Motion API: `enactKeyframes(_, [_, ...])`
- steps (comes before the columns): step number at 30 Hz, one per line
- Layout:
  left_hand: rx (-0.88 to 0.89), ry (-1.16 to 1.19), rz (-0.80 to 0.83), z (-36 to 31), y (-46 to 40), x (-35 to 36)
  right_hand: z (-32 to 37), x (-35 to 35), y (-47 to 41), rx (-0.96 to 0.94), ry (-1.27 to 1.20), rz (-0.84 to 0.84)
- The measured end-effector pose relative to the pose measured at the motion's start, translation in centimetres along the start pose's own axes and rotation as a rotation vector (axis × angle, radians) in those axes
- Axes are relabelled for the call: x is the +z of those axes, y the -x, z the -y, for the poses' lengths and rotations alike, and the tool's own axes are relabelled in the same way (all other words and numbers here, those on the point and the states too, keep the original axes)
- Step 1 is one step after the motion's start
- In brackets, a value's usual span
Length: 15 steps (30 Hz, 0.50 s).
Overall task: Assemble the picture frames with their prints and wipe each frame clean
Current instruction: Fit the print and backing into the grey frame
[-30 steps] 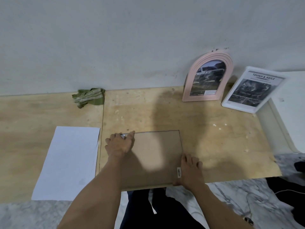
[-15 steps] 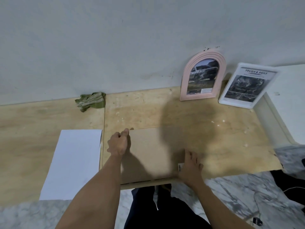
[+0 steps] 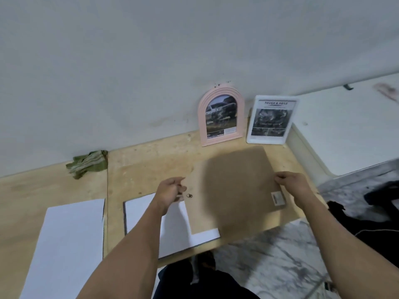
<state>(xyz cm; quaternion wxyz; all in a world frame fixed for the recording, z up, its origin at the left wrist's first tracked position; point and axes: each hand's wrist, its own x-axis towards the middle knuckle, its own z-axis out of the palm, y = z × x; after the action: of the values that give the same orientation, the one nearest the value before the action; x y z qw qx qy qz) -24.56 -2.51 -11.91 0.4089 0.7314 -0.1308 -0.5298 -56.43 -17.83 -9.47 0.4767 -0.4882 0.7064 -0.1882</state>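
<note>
A brown backing board [image 3: 233, 188] with a small metal hanger and a label is lifted and shifted right over the plywood table [image 3: 146, 160]. My left hand [image 3: 170, 190] pinches its left edge; my right hand [image 3: 291, 183] grips its right edge. Under it lies a dark-edged frame [image 3: 149, 216], face down, with a white sheet inside. A loose white sheet [image 3: 67, 242] lies to the left. A green cloth [image 3: 88, 162] sits crumpled by the wall.
A pink arched frame [image 3: 221, 116] and a white rectangular frame [image 3: 271, 119], both holding prints, lean on the wall at the back right. A white ledge [image 3: 345, 126] rises at the right. The table's front edge is near my legs.
Both hands have lifted the backing board off the frame and carried it to the right, uncovering the white sheet in the frame. The camera has tilted and moved left.
</note>
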Motion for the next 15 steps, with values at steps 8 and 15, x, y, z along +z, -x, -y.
enactKeyframes(8, [-0.021,-0.042,0.036,1.6,-1.6,9.4,-3.2,-5.6,-5.8,0.012,0.224,-0.132])
enactKeyframes(15, [-0.098,-0.123,-0.039,3.7,-4.2,13.5,-6.4,-4.6,-8.1,0.015,0.5,-0.137])
